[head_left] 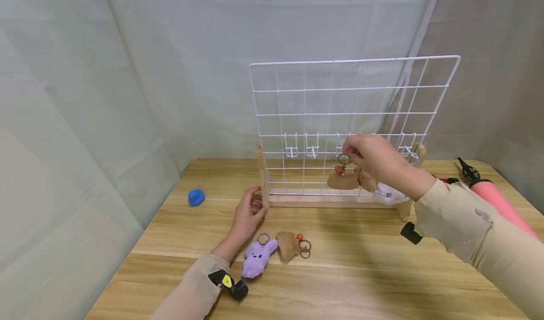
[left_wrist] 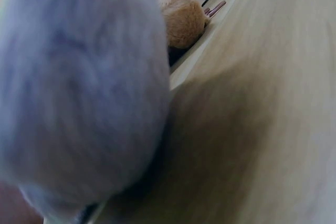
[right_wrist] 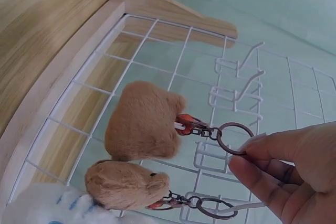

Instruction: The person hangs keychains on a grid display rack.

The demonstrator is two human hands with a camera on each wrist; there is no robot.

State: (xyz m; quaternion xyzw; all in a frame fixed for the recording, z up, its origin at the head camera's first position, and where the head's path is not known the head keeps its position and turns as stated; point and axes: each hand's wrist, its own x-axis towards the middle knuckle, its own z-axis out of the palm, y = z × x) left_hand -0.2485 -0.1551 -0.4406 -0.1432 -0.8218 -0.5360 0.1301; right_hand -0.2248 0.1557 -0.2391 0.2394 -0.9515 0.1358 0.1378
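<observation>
My right hand (head_left: 376,152) pinches the metal ring of a brown plush keychain (right_wrist: 142,121) between thumb and fingertips, in front of the white wire grid rack (head_left: 354,61). The plush dangles from its ring, beside the hooks. Just next to it, a second brown plush keychain (right_wrist: 126,184) hangs by its ring on a hook, and a white plush (right_wrist: 58,205) is beyond that. At the rack's left end, my left hand (head_left: 248,211) grips the wooden end post (head_left: 262,178) near the table. Close to that hand lie a purple plush keychain (head_left: 257,258) and another brown plush keychain (head_left: 288,245).
Wire hooks (head_left: 312,151) hang in a row on the grid, some of them bare. A small blue object (head_left: 196,197) lies at the left of the wooden table (head_left: 170,244). On the right are a pink cylinder with a black end (head_left: 501,204) and a small red item.
</observation>
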